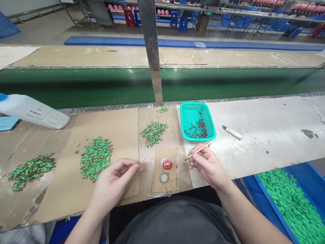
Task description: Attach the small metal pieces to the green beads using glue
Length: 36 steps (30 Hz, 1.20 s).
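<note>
My right hand [207, 166] is closed around a thin paintbrush [203, 148], its dark tip pointing down to the left. Over the cardboard, the thumb and fingertips of my left hand [116, 183] are pressed together; anything between them is too small to make out. Between my hands lies a small cardboard piece [156, 184]. On it are a glossy red oval [167, 164] in a pale surround and, just below, a round pale disc [164, 178] with a beaded rim. Neither hand touches them. A pile of small green-and-gold pieces [95, 159] lies beyond my left hand.
More such pieces lie in a middle pile [153, 133] and a far-left pile [31, 170]. A turquoise basket [182, 122] holds small dark pieces; a knife [233, 132] lies to its right. A white bottle [38, 112] lies left. A metal post [151, 44] rises behind.
</note>
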Tool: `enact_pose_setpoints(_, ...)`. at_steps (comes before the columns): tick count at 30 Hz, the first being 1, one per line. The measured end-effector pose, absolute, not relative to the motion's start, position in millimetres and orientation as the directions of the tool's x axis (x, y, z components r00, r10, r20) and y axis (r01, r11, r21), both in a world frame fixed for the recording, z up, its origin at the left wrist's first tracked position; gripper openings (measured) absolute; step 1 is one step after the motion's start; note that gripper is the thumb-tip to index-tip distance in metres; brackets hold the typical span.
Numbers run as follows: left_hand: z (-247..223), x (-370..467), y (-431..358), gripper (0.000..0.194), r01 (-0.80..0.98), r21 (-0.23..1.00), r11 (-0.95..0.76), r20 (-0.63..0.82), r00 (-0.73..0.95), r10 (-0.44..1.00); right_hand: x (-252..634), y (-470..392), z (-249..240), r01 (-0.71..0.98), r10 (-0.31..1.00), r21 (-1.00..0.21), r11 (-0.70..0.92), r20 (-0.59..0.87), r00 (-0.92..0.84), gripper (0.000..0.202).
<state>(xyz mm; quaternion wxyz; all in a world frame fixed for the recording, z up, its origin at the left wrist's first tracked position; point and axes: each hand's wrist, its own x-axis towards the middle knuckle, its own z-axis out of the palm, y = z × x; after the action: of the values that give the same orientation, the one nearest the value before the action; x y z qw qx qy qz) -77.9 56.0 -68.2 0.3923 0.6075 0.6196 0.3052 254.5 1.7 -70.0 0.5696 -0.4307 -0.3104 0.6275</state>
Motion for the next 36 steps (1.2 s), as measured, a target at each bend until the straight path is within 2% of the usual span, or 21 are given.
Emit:
enact_pose_setpoints(4, -68, -86, 76, 0.028, 0.655, 0.756, -0.024, 0.041, -0.01, 0.999, 254, 2, -74, -0.368, 0.99, -0.923, -0.111, -0.136, 0.043, 0.035)
enact_pose_setpoints(8, -61, -85, 79, 0.03, 0.721, 0.691, -0.057, 0.166, -0.082, 0.983, 248, -2, -72, -0.235, 0.995, -0.971, 0.034, 0.01, 0.103, 0.017)
enact_pose_setpoints(9, -60, -78, 73, 0.031, 0.71, 0.702, -0.054, 0.159, -0.083, 0.984, 245, -4, -70, -0.184, 0.99, -0.979, 0.085, 0.062, 0.123, 0.013)
enact_pose_setpoints(11, -59, -56, 56, 0.037, 0.621, 0.784, -0.013, 0.01, 0.008, 1.0, 239, -7, -66, -0.065, 0.975, -0.978, 0.197, 0.189, 0.118, 0.01)
enact_pose_setpoints(12, -58, -42, 46, 0.045, 0.479, 0.872, 0.104, -0.169, 0.096, 0.981, 236, -8, -64, 0.012, 0.957, -0.96, 0.279, 0.279, 0.081, 0.009)
enact_pose_setpoints(13, -56, -26, 36, 0.056, 0.308, 0.908, 0.285, -0.355, 0.202, 0.913, 233, -10, -63, 0.106, 0.917, -0.913, 0.395, 0.398, 0.014, 0.013)
enact_pose_setpoints(14, -54, -10, 27, 0.062, 0.148, 0.888, 0.435, -0.46, 0.27, 0.846, 231, -12, -62, 0.238, 0.837, -0.807, 0.541, 0.543, -0.066, 0.022)
enact_pose_setpoints(16, -48, 17, 13, 0.059, -0.064, 0.809, 0.584, -0.526, 0.363, 0.769, 229, -17, -64, 0.458, 0.706, -0.574, 0.678, 0.683, -0.189, 0.04)
enact_pose_setpoints(17, -45, 28, 8, 0.056, -0.122, 0.774, 0.621, -0.538, 0.388, 0.748, 229, -20, -66, 0.547, 0.68, -0.49, 0.678, 0.701, -0.214, 0.046)
enact_pose_setpoints(18, -42, 36, 6, 0.052, -0.154, 0.752, 0.641, -0.544, 0.406, 0.735, 230, -24, -69, 0.611, 0.688, -0.458, 0.646, 0.696, -0.206, 0.049)
enact_pose_setpoints(20, -39, 42, 4, 0.047, -0.169, 0.733, 0.659, -0.552, 0.418, 0.722, 234, -33, -76, 0.672, 0.714, -0.451, 0.587, 0.68, -0.167, 0.052)
enact_pose_setpoints(25, -45, 37, -1, 0.053, -0.116, 0.715, 0.69, -0.579, 0.457, 0.676, 239, -47, -87, 0.662, 0.711, -0.468, 0.585, 0.689, -0.14, 0.059)
enact_pose_setpoints(28, -52, 43, -1, 0.051, -0.093, 0.757, 0.647, -0.536, 0.478, 0.696, 237, -53, -88, 0.669, 0.705, -0.464, 0.581, 0.697, -0.129, 0.058)
enact_pose_setpoints(31, -58, 53, 2, 0.048, -0.073, 0.831, 0.551, -0.461, 0.465, 0.756, 253, -56, -84, 0.709, 0.715, -0.456, 0.538, 0.692, -0.098, 0.049)
enact_pose_setpoints(33, -61, 55, 1, 0.048, -0.001, 0.866, 0.5, -0.452, 0.428, 0.783, 287, -50, -80, 0.761, 0.748, -0.473, 0.444, 0.663, -0.024, 0.036)
enact_pose_setpoints(36, -62, 47, -10, 0.047, 0.219, 0.879, 0.424, -0.476, 0.445, 0.758, 362, -19, -78, 0.822, 0.788, -0.555, 0.126, 0.56, 0.257, 0.03)
